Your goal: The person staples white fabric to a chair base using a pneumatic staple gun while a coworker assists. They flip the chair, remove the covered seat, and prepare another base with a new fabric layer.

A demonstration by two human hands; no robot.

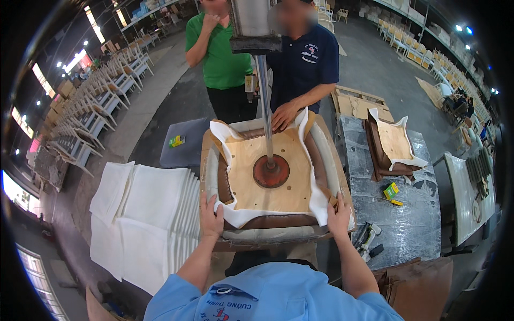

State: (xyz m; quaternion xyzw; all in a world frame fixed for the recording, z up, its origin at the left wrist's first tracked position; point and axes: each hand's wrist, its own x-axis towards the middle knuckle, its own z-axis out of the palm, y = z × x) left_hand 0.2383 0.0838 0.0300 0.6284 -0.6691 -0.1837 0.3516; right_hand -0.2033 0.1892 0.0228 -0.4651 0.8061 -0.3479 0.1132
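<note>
A chair seat (273,176) lies upside down on a press stand: a plywood board with white fabric and brown leather folded up around its edges. A red round press pad (271,171) on a metal rod (263,101) bears on the board's middle. My left hand (211,216) grips the near left corner of the seat, fingers on the white fabric. My right hand (338,215) holds the near right corner. A co-worker's hand (284,115) rests on the far edge.
A stack of white fabric sheets (142,214) lies at the left. On the grey table (401,224) at the right sit another upturned seat (393,147), a yellow-green box (391,191) and a staple gun (367,238). Two people stand across. Rows of white chairs line the left.
</note>
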